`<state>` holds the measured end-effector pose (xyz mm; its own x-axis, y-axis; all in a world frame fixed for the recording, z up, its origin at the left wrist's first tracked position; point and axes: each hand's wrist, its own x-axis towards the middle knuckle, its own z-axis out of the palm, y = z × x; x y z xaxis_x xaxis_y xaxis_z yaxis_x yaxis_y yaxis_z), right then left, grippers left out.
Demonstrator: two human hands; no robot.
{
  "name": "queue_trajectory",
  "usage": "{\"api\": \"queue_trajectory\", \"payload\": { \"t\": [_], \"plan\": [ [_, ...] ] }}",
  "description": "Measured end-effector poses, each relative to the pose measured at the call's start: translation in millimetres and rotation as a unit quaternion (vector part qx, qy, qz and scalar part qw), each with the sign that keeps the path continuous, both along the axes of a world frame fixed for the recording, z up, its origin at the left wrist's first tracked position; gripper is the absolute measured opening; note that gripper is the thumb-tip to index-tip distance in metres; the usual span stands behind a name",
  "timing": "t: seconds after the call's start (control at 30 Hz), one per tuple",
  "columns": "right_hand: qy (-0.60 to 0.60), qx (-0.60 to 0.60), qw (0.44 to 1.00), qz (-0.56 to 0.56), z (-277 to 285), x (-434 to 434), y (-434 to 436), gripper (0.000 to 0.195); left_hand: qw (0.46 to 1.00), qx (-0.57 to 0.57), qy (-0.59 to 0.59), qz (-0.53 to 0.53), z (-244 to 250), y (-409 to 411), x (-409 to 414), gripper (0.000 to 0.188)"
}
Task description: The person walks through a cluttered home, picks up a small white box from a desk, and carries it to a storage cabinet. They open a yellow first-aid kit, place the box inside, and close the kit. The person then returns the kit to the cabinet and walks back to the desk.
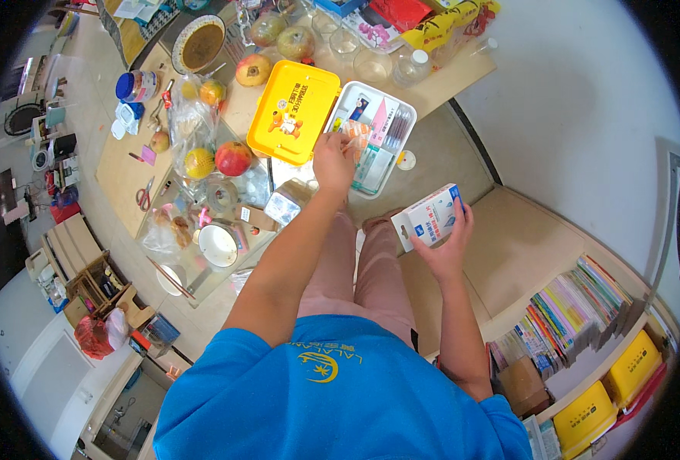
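A first-aid style case lies unfolded at the edge of the table, its yellow lid (pixel 276 98) tipped back beside the white tray (pixel 379 191). My left hand (pixel 334 163) reaches over the tray, its fingertips pinched on an orange-and-white packet (pixel 358 131). Part of that packet is hidden by the fingers. In the tray are a pink-and-white packet (pixel 382 121), dark wrapped swabs or sticks (pixel 398 127) and green-and-white packets (pixel 367 163). Out to the right, away from the table, my right hand (pixel 449 236) grips a white and blue carton (pixel 428 217) that bears writing.
Pomegranates (pixel 233 158), a bowl of brown liquid (pixel 203 46), glass cups (pixel 372 64) and a lidded bottle (pixel 412 69) crowd the table. Scissors (pixel 144 195) and a white bowl (pixel 218 245) lie left. At right are a wall (pixel 564 92) and a row of books (pixel 564 310).
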<state>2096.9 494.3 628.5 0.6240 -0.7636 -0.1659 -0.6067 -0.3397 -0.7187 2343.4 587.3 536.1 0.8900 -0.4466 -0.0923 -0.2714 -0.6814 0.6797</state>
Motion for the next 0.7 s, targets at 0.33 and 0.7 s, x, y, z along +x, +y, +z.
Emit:
{"api": "queue_trajectory", "payload": {
  "t": [0.33,0.7],
  "plan": [
    [0.011,0.008,1.0,0.003,-2,4,1,0.106,0.996,-0.079,0.034,0.021,6,-26,39,0.025],
    [0.001,0.004,1.0,0.018,-10,5,1,0.107,0.938,0.09,-0.238,-0.234,15,-8,14,0.052]
  ]
}}
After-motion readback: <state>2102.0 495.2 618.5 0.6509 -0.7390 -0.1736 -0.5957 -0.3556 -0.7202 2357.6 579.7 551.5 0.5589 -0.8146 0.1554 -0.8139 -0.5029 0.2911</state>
